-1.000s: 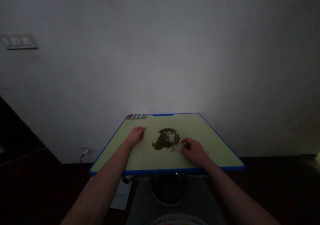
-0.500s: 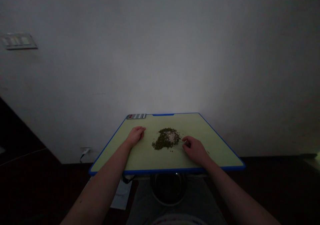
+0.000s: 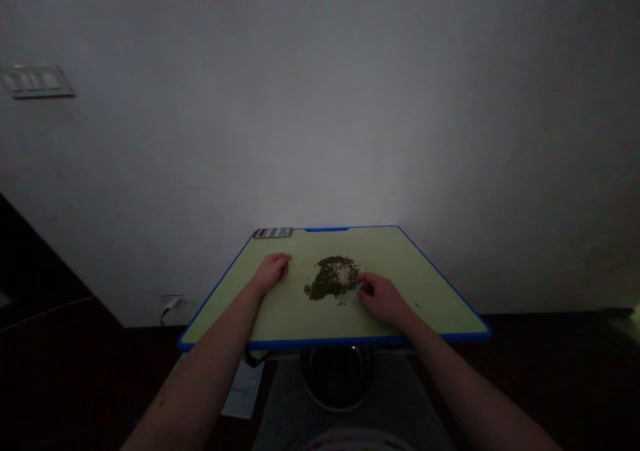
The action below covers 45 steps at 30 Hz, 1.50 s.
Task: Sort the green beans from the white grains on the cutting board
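A loose pile of small green grains or beans (image 3: 325, 282) lies on the pale yellow folding table (image 3: 285, 321) with a blue rim. Paler whitish grains (image 3: 344, 275) sit on the pile's right part. My right hand (image 3: 383, 299) is at the pile's right edge, thumb and forefinger bent with a gap between them, and I see nothing held. To the left of the pile, apart from it, my left hand (image 3: 271, 272) rests on the tabletop with its fingers curled in and nothing visible in it.
A phone (image 3: 273, 233) lies at the table's far left corner, close to the wall (image 3: 340, 104). Below the near edge is a dark round bowl (image 3: 337, 381) at my lap. A plug with a cord (image 3: 171, 303) is in the wall at left.
My right hand has moved a little to the left, so its fingertips now reach the edge of the pile. My left hand has stayed put.
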Each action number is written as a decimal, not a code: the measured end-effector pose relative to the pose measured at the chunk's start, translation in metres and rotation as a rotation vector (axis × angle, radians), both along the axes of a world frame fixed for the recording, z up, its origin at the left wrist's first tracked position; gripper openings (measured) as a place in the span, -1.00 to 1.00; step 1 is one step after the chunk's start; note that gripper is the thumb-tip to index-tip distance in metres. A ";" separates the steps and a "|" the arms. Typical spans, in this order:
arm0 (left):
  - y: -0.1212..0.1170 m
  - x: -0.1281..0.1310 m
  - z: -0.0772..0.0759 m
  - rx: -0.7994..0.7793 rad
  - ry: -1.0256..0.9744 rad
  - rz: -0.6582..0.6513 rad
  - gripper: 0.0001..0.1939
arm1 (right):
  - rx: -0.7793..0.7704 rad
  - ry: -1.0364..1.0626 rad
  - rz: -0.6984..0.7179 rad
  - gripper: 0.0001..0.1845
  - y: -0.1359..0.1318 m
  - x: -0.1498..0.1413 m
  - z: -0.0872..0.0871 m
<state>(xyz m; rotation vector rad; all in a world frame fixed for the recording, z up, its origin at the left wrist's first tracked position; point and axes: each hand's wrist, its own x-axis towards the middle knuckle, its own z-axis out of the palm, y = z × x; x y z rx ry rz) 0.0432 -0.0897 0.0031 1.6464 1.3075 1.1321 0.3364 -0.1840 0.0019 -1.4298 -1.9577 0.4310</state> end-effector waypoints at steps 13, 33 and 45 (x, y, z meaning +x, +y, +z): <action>-0.001 0.001 0.002 -0.016 0.004 0.013 -0.62 | -0.041 0.014 0.097 -0.73 -0.008 -0.010 0.003; -0.002 0.001 0.003 -0.022 -0.037 0.001 -0.63 | -0.077 -0.012 0.026 -0.77 -0.031 0.015 0.009; 0.001 0.000 0.001 -0.014 -0.022 0.003 -0.63 | -0.091 0.022 0.132 -0.76 -0.033 0.006 0.010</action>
